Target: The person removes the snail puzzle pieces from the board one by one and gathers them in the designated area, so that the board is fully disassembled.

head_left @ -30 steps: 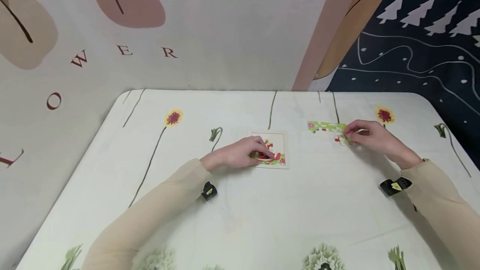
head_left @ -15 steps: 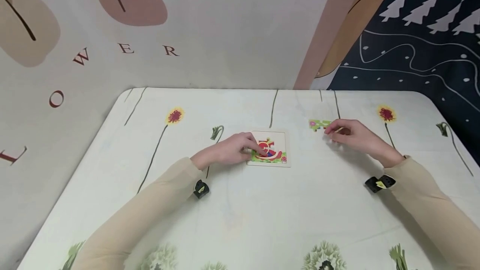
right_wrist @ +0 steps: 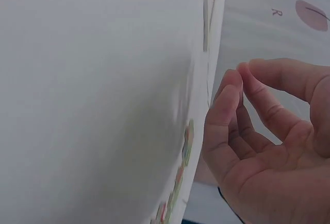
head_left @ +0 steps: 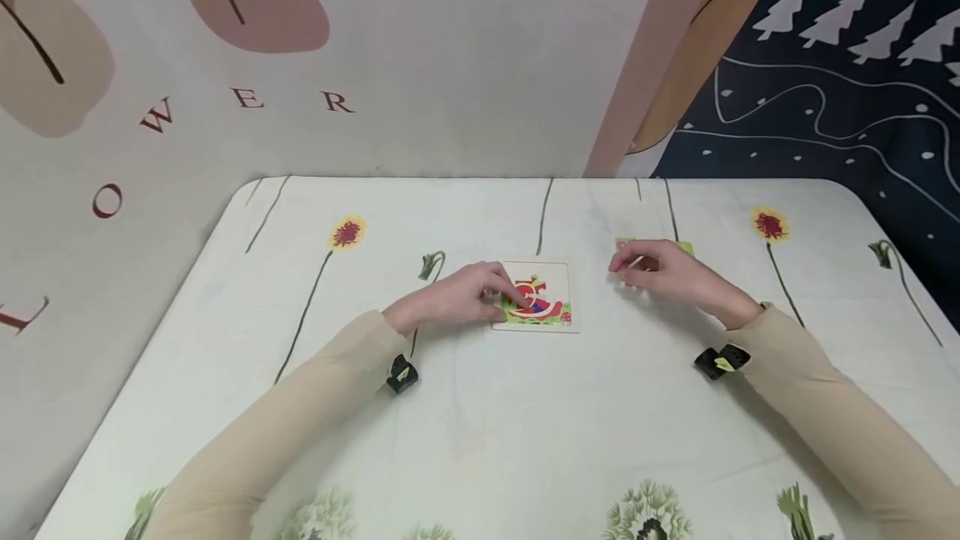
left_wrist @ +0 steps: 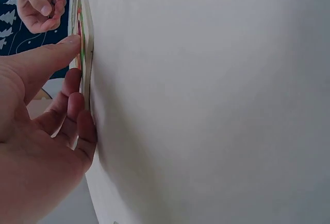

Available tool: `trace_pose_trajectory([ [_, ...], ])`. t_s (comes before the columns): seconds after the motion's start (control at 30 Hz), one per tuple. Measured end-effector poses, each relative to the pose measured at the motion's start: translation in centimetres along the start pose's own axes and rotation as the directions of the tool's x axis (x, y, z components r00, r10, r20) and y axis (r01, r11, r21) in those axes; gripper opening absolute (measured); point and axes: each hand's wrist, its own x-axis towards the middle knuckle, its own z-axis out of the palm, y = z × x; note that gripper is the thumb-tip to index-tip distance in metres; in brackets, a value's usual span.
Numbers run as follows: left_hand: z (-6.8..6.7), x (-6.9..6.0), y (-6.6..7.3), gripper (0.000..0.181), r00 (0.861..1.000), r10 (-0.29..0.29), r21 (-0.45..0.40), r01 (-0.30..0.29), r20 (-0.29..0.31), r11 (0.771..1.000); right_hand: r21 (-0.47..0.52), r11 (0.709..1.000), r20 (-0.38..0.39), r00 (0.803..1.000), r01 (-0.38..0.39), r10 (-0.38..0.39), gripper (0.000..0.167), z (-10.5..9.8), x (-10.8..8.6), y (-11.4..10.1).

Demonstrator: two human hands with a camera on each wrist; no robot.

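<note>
A square jigsaw puzzle board [head_left: 573, 283] with a pale frame lies mid-table. Its lower part shows a red-and-yellow snail picture [head_left: 551, 309] above green. My left hand [head_left: 468, 297] rests over the board's left side, a fingertip on the picture; in the left wrist view, several curled fingers [left_wrist: 86, 126] lie against the board's edge. My right hand [head_left: 660, 272] hovers right of the board, over loose green puzzle pieces [head_left: 684, 247], partly hiding them. In the right wrist view its thumb [right_wrist: 281, 72] and fingertips meet or nearly meet. Whether a piece sits between them is unclear.
The table's white cloth [head_left: 480, 423] bears printed flowers and stems. A grey curtain [head_left: 450, 57] with letters stands behind, and a dark one [head_left: 817, 119] with trees at the right. Black wrist cameras [head_left: 402, 374] hang below both sleeves.
My right hand has moved left across the loose pieces toward the board, its fingers still bent together. My left hand has shifted slightly left and shows more of the snail picture.
</note>
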Motion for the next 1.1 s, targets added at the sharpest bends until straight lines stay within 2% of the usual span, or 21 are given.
trace_pose_trajectory([
  [0.27, 0.1, 0.2, -0.5, 0.032, 1.000, -0.019, -0.075, 0.018, -0.016, 0.997, -0.006, 0.998, 0.038, 0.997, 0.069, -0.068, 0.015, 1.3, 0.9, -0.5],
  [0.53, 0.1, 0.5, -1.2, 0.031, 1.000, -0.022, -0.109, 0.021, -0.007, 0.994, -0.008, 0.996, 0.104, 0.990, 0.093, -0.092, 0.015, 2.6, 2.1, -1.3],
  [0.8, 0.1, 0.7, -1.4, 0.031, 1.000, -0.019, -0.117, 0.018, -0.005, 0.993, -0.014, 0.997, 0.175, 0.982, 0.073, -0.069, 0.026, 4.0, 3.2, -2.1],
  [1.1, -0.1, 0.7, -1.3, 0.031, 1.000, -0.013, -0.111, 0.011, -0.014, 0.994, -0.051, 0.998, 0.184, 0.982, 0.047, -0.037, 0.033, 5.1, 3.8, -2.9],
])
